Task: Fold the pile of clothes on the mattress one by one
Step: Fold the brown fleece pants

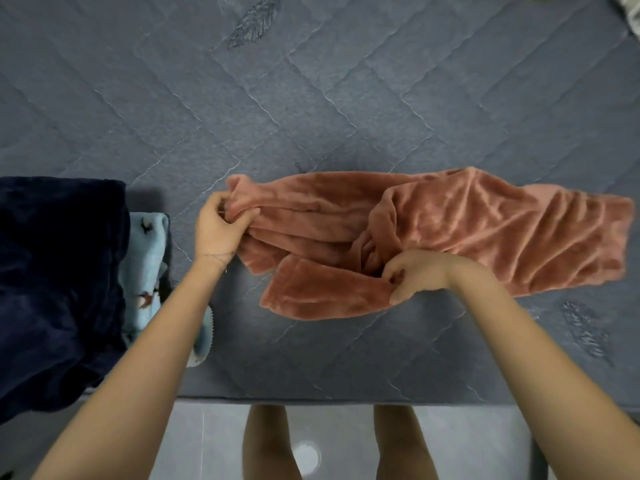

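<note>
A fuzzy salmon-pink garment (467,223) lies stretched left to right across the grey quilted mattress (311,98), with one leg or sleeve (322,292) angled toward the near edge. My left hand (220,226) grips the garment's bunched left end. My right hand (415,271) pinches the fabric near its middle, where the angled part joins the body.
A dark navy plush garment (59,278) lies at the left, partly over a light blue printed cloth (147,258). Pale fabric (628,15) shows at the far right corner. The mattress's near edge (311,400) runs above the tiled floor, where my legs (270,441) stand.
</note>
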A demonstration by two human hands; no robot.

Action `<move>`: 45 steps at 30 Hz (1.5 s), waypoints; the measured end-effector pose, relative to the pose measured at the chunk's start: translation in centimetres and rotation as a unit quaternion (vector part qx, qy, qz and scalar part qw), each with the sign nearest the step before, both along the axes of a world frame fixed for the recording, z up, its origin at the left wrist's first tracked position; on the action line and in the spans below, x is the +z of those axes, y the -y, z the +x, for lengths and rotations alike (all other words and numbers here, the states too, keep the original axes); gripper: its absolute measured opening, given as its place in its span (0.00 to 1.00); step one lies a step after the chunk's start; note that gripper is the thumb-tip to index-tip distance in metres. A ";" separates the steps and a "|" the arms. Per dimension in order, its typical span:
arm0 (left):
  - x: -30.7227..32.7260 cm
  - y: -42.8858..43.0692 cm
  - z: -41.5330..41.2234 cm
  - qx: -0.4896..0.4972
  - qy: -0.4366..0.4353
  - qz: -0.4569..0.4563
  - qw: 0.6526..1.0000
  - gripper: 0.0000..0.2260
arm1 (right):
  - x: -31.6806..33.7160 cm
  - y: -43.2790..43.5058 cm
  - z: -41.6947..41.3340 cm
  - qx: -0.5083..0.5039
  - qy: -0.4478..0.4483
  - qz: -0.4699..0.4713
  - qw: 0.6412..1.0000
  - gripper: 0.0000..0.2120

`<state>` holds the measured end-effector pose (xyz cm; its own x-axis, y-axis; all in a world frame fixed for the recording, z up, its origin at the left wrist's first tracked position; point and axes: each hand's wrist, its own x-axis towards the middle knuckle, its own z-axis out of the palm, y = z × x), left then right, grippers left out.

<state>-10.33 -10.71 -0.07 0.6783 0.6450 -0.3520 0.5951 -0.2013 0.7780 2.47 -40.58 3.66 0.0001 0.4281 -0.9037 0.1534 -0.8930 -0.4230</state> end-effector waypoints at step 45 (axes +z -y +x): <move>-0.3 -16.7 8.0 -0.272 -0.215 0.373 0.861 0.10 | -5.3 -10.3 9.5 -0.225 0.525 0.136 0.810 0.20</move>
<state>-2.34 6.00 -0.42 0.8613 0.4292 -0.2720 0.4563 -0.8888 0.0427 11.98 -30.33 -1.67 0.9180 0.3546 -0.1774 0.2409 -0.8542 -0.4608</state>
